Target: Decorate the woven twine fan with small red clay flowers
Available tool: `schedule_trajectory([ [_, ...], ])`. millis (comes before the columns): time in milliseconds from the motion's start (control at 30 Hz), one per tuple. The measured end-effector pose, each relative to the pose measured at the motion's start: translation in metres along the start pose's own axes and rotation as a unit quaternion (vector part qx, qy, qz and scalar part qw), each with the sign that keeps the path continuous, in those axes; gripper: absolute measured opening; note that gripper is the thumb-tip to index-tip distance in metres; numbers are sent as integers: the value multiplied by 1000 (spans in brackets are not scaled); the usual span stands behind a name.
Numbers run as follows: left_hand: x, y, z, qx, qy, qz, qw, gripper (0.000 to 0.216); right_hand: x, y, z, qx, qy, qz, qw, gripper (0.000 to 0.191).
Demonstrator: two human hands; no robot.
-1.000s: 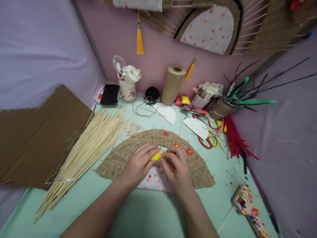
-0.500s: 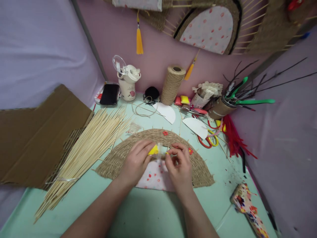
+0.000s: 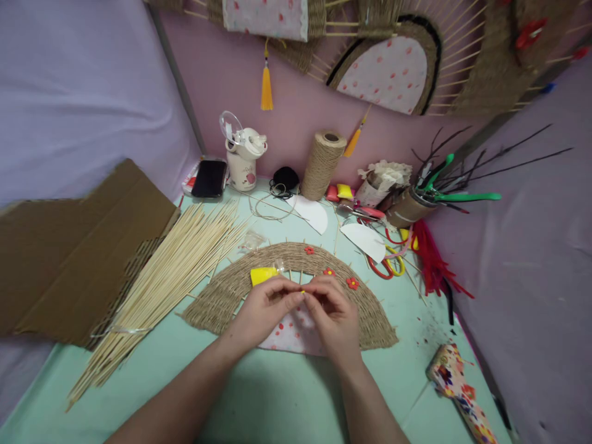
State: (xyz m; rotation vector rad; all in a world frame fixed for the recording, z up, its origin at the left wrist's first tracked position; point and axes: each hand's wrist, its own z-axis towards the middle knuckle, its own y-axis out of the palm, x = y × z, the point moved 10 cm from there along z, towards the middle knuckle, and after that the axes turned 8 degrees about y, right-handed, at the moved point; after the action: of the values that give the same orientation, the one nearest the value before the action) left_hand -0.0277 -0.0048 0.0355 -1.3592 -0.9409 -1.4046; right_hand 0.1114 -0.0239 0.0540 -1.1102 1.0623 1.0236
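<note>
Mint table (image 3: 277, 394), pink wall (image 3: 296, 132); L hand (image 3: 261, 308) & R hand (image 3: 330, 316) (grips closed) on yellow bit (image 3: 302, 291)

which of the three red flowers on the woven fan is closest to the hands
The middle red flower, just above the right hand's fingertips; the top flower and the right flower lie clear of both hands.
</note>
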Motion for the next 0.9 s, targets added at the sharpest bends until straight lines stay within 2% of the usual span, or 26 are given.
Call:
schedule_trajectory([
  [67,-14,10,-4,-11,-74,-104,992,27,-8,6,-4,-20,-31,-42,998,9],
  [133,-28,10,-8,18,-132,-179,975,30,-11,12,-6,-40,-47,-75,995,14],
  [267,-45,6,-12,77,-188,-289,936,30,-9,20,-9,-86,-56,-97,990,30],
  [400,-47,4,-13,103,-201,-342,912,28,-8,15,-9,-66,-51,-80,993,28],
  [600,-43,8,-12,69,-192,-392,897,22,-6,1,-5,-2,-45,-75,996,15],
  [767,-42,9,-9,55,-171,-424,888,29,-6,1,-4,5,-42,-85,995,14],
  [900,-34,13,-7,32,-155,-453,877,44,-7,5,-5,-4,-46,-87,995,15],
])
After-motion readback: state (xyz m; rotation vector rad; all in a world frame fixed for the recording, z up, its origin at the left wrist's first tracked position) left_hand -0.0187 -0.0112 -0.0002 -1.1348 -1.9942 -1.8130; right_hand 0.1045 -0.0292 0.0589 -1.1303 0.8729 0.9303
